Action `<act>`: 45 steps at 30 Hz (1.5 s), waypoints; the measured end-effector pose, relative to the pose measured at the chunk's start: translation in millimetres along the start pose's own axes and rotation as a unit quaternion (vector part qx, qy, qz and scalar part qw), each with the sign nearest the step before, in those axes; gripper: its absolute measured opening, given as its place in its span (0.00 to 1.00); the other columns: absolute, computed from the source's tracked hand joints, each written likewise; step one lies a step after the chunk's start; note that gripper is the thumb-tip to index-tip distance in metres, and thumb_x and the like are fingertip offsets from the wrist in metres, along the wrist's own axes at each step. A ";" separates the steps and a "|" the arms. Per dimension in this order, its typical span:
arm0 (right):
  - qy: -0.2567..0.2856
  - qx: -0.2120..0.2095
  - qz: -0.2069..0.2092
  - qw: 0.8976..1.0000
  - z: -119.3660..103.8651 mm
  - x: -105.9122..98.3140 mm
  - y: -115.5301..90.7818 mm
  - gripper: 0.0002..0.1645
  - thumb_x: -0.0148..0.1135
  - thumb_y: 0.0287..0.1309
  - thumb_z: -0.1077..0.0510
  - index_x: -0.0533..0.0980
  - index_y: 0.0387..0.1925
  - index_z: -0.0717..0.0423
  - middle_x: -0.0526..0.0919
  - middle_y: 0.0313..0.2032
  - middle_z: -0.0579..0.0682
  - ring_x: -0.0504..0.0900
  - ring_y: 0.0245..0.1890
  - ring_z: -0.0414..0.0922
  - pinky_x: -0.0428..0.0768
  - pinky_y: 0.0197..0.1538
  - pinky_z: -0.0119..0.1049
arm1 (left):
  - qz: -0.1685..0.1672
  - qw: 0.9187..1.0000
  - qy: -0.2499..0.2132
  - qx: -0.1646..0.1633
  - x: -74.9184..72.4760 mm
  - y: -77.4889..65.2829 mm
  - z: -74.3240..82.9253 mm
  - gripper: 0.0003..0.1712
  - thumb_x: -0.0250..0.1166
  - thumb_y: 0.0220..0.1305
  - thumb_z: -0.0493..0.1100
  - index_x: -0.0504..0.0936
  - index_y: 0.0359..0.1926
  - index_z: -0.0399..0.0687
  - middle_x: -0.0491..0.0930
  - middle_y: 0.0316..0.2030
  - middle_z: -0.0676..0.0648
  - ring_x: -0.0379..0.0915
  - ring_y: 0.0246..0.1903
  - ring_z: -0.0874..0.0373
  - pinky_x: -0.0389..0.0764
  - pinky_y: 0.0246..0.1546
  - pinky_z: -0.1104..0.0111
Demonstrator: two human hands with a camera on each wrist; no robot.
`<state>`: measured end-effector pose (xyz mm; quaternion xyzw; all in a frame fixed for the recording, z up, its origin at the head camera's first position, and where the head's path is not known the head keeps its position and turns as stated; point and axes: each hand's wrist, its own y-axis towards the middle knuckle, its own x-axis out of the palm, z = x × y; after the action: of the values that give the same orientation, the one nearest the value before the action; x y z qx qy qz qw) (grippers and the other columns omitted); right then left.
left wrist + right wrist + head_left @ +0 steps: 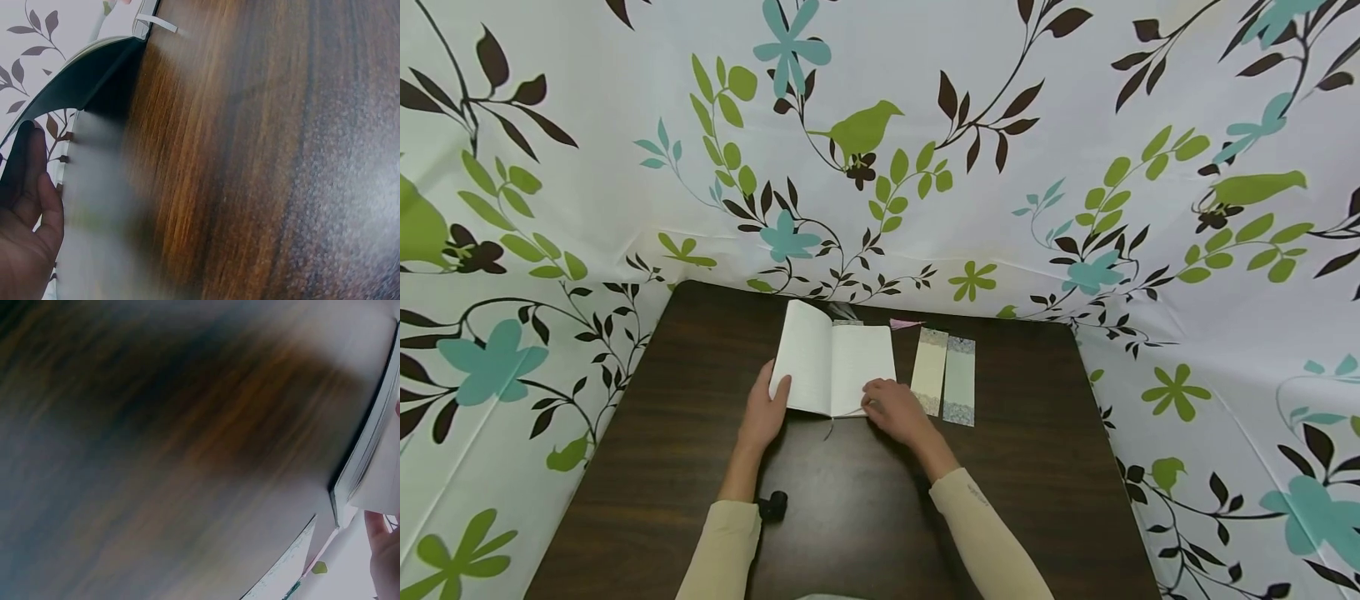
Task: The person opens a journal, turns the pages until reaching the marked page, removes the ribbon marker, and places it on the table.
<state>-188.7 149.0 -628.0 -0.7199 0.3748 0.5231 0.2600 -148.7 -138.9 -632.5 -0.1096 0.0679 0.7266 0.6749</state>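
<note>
An open notebook [805, 358] with blank white pages and a dark cover lies at the far middle of the table. My left hand [764, 410] grips its left side, thumb over the page edge and fingers behind the dark cover [81, 81], which is raised off the table in the left wrist view. At the lower right corner of the right-hand page [863, 358], my right hand [895, 408] pinches the page with curled fingers. A thin ribbon [157, 24] hangs from the bottom of the spine.
Two patterned paper strips, one cream [929, 371] and one pale green [959, 379], lie right of the notebook. A pink piece [904, 323] is behind it near the back edge. The dark wooden table [647, 467] meets a leaf-and-bird printed curtain [880, 167].
</note>
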 end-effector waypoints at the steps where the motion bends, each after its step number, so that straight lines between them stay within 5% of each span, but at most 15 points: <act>1: -0.011 0.000 0.003 1.000 0.1 -0.3 -0.6 0.08 0.64 0.78 0.51 0.87 0.44 0.43 0.87 0.61 0.46 0.85 0.60 0.50 0.83 0.63 0.54 | -0.001 1.000 0.002 0.000 -0.1 0.2 0.0 0.35 0.50 0.88 0.54 0.56 0.85 0.46 0.66 0.79 0.36 0.63 0.78 0.38 0.65 0.76 0.40; 7: -0.032 0.010 0.017 0.999 1.1 2.9 -3.2 0.07 0.66 0.77 0.51 0.87 0.39 0.42 0.88 0.59 0.44 0.83 0.62 0.47 0.80 0.66 0.55 | 0.003 1.000 0.006 -0.002 -0.8 0.3 0.4 0.35 0.51 0.87 0.55 0.58 0.84 0.47 0.68 0.78 0.36 0.65 0.76 0.38 0.67 0.75 0.40; 11: -0.038 0.021 0.045 0.998 2.1 6.7 -4.8 0.04 0.68 0.75 0.53 0.86 0.46 0.43 0.85 0.63 0.46 0.81 0.66 0.49 0.78 0.68 0.57 | 0.016 1.000 0.010 0.002 0.6 -0.3 0.6 0.37 0.52 0.87 0.55 0.53 0.87 0.52 0.62 0.81 0.38 0.62 0.78 0.37 0.65 0.76 0.38; 14: -0.017 0.060 0.081 0.995 2.8 8.5 -5.9 0.19 0.72 0.70 0.56 0.82 0.60 0.45 0.76 0.72 0.51 0.75 0.73 0.55 0.74 0.71 0.61 | 0.030 0.999 0.015 0.012 2.4 -0.2 0.1 0.39 0.53 0.86 0.53 0.47 0.88 0.61 0.53 0.85 0.42 0.55 0.82 0.37 0.61 0.77 0.36; 16: 0.021 0.096 0.111 0.989 2.6 9.3 -5.4 0.33 0.74 0.66 0.58 0.75 0.70 0.47 0.68 0.78 0.54 0.70 0.76 0.59 0.73 0.72 0.63 | 0.036 0.999 0.020 0.020 3.2 -0.1 -0.1 0.36 0.53 0.86 0.52 0.52 0.87 0.63 0.54 0.85 0.43 0.54 0.82 0.39 0.60 0.78 0.37; 18: 0.094 0.130 0.142 0.977 1.3 10.1 -3.5 0.44 0.75 0.66 0.58 0.66 0.79 0.48 0.61 0.82 0.55 0.64 0.80 0.60 0.70 0.75 0.64 | 0.032 0.999 0.023 0.028 3.6 -0.1 0.1 0.29 0.52 0.87 0.51 0.62 0.83 0.59 0.62 0.82 0.42 0.57 0.81 0.40 0.61 0.78 0.38; 21: 0.244 0.169 0.166 0.940 -5.5 12.5 0.7 0.57 0.74 0.69 0.55 0.50 0.87 0.45 0.55 0.85 0.53 0.60 0.83 0.57 0.69 0.78 0.61 | 0.023 0.999 0.032 0.034 3.3 -0.6 1.1 0.21 0.49 0.88 0.51 0.77 0.71 0.52 0.73 0.75 0.41 0.62 0.79 0.40 0.64 0.77 0.39; 23: 0.328 0.185 0.167 0.911 -12.9 14.9 3.6 0.59 0.72 0.72 0.51 0.43 0.88 0.42 0.55 0.85 0.52 0.59 0.84 0.56 0.68 0.78 0.61 | 0.017 0.999 0.032 0.030 3.2 -1.3 2.6 0.21 0.49 0.88 0.53 0.80 0.67 0.51 0.76 0.72 0.42 0.64 0.78 0.40 0.65 0.76 0.38; 25: 0.374 0.196 0.150 0.894 -22.7 17.3 6.1 0.56 0.68 0.75 0.48 0.42 0.89 0.39 0.58 0.84 0.51 0.61 0.83 0.55 0.69 0.78 0.61 | 0.016 0.999 0.032 0.025 3.3 -1.9 4.5 0.22 0.49 0.88 0.55 0.81 0.65 0.52 0.77 0.71 0.43 0.65 0.78 0.41 0.66 0.76 0.39; 27: 0.374 0.194 0.123 0.899 -32.7 19.2 8.7 0.50 0.63 0.78 0.45 0.47 0.88 0.37 0.61 0.84 0.50 0.63 0.83 0.55 0.68 0.79 0.60 | 0.017 0.999 0.031 0.020 4.0 -2.4 7.0 0.23 0.49 0.87 0.58 0.81 0.64 0.53 0.79 0.70 0.44 0.67 0.76 0.42 0.67 0.75 0.40; 35: 0.263 0.071 0.050 0.961 -59.8 24.7 16.2 0.33 0.57 0.82 0.50 0.66 0.82 0.45 0.69 0.80 0.51 0.68 0.80 0.54 0.69 0.79 0.56 | 0.021 0.999 0.045 -0.010 5.4 -3.0 17.9 0.35 0.50 0.81 0.72 0.82 0.63 0.50 0.81 0.67 0.42 0.71 0.73 0.42 0.69 0.73 0.40; 41: 0.205 0.025 0.043 0.978 -61.8 24.1 15.8 0.29 0.56 0.82 0.50 0.71 0.78 0.46 0.72 0.78 0.55 0.71 0.78 0.56 0.72 0.76 0.60 | 0.037 0.998 0.050 -0.018 4.9 -2.5 16.4 0.35 0.48 0.84 0.68 0.81 0.63 0.45 0.79 0.69 0.38 0.70 0.74 0.40 0.69 0.73 0.40; 45: 0.186 0.030 0.036 0.981 -55.1 21.6 15.5 0.28 0.56 0.82 0.50 0.72 0.77 0.47 0.73 0.77 0.52 0.71 0.78 0.55 0.71 0.77 0.60 | 0.035 0.998 0.049 -0.015 3.5 -1.5 16.0 0.31 0.51 0.86 0.61 0.81 0.65 0.40 0.78 0.71 0.36 0.66 0.77 0.39 0.66 0.77 0.40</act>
<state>-166.8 91.9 -630.7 -0.7826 0.4576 0.3777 0.1885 -148.6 -131.4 -617.8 -0.1528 0.0936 0.7444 0.6433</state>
